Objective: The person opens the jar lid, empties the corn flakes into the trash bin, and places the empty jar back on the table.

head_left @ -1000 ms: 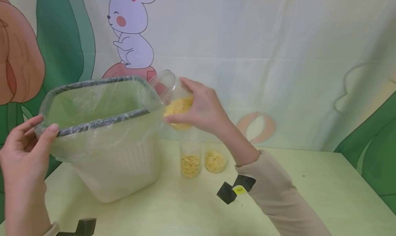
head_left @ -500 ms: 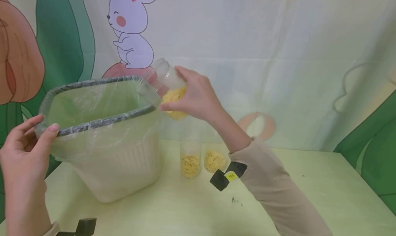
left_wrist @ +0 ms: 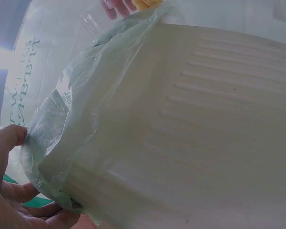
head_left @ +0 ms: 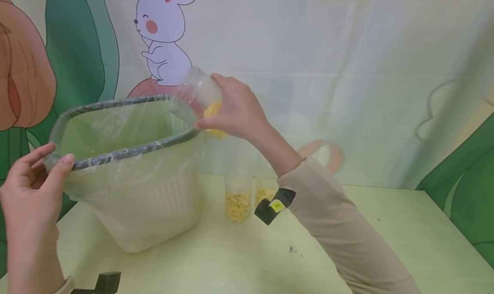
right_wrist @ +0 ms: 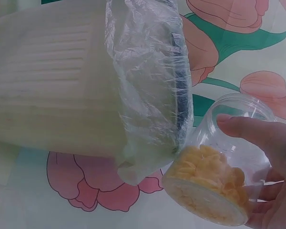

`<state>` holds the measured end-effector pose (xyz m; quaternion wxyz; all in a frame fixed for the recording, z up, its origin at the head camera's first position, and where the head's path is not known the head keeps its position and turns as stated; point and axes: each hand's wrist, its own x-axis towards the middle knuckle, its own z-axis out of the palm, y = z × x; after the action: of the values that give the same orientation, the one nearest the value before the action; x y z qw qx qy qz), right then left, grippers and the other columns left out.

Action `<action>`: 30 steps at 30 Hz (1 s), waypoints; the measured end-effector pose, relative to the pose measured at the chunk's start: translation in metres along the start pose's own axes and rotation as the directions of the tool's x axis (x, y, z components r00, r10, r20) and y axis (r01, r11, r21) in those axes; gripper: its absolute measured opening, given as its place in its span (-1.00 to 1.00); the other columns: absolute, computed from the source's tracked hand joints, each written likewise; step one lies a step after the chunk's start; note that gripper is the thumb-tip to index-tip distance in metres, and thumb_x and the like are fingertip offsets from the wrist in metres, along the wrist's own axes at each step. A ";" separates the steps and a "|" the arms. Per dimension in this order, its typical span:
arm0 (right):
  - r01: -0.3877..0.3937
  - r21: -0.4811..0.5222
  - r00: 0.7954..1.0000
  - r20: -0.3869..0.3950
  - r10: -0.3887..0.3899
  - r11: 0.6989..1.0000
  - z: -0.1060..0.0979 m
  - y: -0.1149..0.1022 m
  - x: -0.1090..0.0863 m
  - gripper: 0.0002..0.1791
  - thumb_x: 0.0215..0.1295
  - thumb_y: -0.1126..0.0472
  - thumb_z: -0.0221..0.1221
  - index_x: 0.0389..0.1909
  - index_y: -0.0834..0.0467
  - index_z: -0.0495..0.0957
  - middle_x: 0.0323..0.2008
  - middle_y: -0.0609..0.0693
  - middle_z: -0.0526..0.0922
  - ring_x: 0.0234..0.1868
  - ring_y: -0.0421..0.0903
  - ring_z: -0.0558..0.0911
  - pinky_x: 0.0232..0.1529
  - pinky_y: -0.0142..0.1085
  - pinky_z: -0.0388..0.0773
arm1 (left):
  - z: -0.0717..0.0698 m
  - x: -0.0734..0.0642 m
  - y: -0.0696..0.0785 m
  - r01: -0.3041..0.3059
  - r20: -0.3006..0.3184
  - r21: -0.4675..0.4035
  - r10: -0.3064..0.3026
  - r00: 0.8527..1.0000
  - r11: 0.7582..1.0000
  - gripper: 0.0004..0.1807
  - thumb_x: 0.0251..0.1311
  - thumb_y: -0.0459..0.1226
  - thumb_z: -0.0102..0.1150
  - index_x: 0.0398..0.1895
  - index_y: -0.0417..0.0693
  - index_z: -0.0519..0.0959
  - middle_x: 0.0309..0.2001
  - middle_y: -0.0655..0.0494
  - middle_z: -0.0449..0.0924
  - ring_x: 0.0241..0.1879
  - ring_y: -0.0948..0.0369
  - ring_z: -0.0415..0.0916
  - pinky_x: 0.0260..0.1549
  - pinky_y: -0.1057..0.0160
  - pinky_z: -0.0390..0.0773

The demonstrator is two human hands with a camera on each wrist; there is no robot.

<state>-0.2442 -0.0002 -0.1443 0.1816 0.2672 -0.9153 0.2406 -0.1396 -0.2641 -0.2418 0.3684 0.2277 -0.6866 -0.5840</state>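
Observation:
My right hand (head_left: 241,109) grips a clear plastic jar (head_left: 194,92) partly filled with yellow flakes. The jar leans left, its mouth at the right end of the bin's rim. In the right wrist view, the flakes (right_wrist: 209,169) lie against the jar's base and lower side. At the left, my left hand (head_left: 32,191) pinches the near-left corner of a pale waste bin (head_left: 150,208), thumb outside on the rim. A thin clear bin liner (left_wrist: 81,100) is folded over the bin's dark rim (head_left: 115,157). The bin tilts; its bottom inside is hidden.
On the pale table (head_left: 216,264) stand two clear containers of yellow flakes: a taller one (head_left: 237,206) and a shorter one (head_left: 264,195), partly covered by my right wrist camera (head_left: 274,206). Behind hangs a printed cloth backdrop (head_left: 347,71). Small dark specks (head_left: 293,250) lie on the table.
My right hand has risen and moved left with the jar, whose mouth has tipped further toward the bin. The right wrist camera now covers part of the shorter container. My left hand stays put.

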 end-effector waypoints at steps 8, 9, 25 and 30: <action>-0.018 -0.074 1.000 0.016 0.019 0.997 0.003 -0.011 0.012 0.06 -0.23 -0.08 0.41 0.34 0.15 0.13 0.21 0.01 0.36 0.12 -0.08 0.38 -0.01 -0.29 0.42 | 0.000 0.003 -0.004 0.032 -0.012 0.019 -0.032 0.999 0.999 -0.55 0.13 -0.14 0.17 0.13 0.25 0.43 -0.04 0.34 0.35 -0.16 0.40 0.27 -0.14 0.46 0.23; -0.017 -0.084 1.000 0.013 0.018 0.996 0.004 -0.012 0.013 0.07 -0.23 -0.08 0.41 0.34 0.15 0.13 0.20 0.01 0.36 0.11 -0.08 0.38 -0.02 -0.29 0.42 | 0.000 0.002 -0.004 0.027 -0.010 0.019 -0.027 1.000 0.999 -0.55 0.13 -0.14 0.17 0.14 0.24 0.43 -0.05 0.35 0.35 -0.17 0.40 0.26 -0.14 0.46 0.23; -0.041 -0.218 0.999 0.025 0.047 0.975 0.014 -0.015 0.028 0.06 -0.16 -0.07 0.38 0.36 0.14 0.05 0.27 0.00 0.26 0.23 -0.09 0.30 0.09 -0.33 0.38 | 0.000 -0.002 0.002 0.004 0.001 0.001 -0.004 1.000 1.000 -0.55 0.15 -0.16 0.15 0.15 0.21 0.43 -0.12 0.39 0.33 -0.20 0.42 0.27 -0.14 0.49 0.23; 0.013 -0.319 0.999 0.053 0.005 0.948 0.015 -0.019 0.031 0.05 -0.11 -0.09 0.36 0.37 0.15 0.02 0.28 0.01 0.23 0.26 -0.10 0.25 0.18 -0.37 0.27 | 0.001 0.000 0.000 0.022 -0.002 -0.039 -0.022 1.000 0.999 -0.55 0.12 -0.17 0.18 0.13 0.19 0.45 -0.13 0.38 0.34 -0.20 0.41 0.28 -0.17 0.50 0.24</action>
<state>-0.2606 -0.0353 -0.1359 0.1987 0.2424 -0.9461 0.0818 -0.1400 -0.2636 -0.2420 0.3672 0.2288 -0.6722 -0.6008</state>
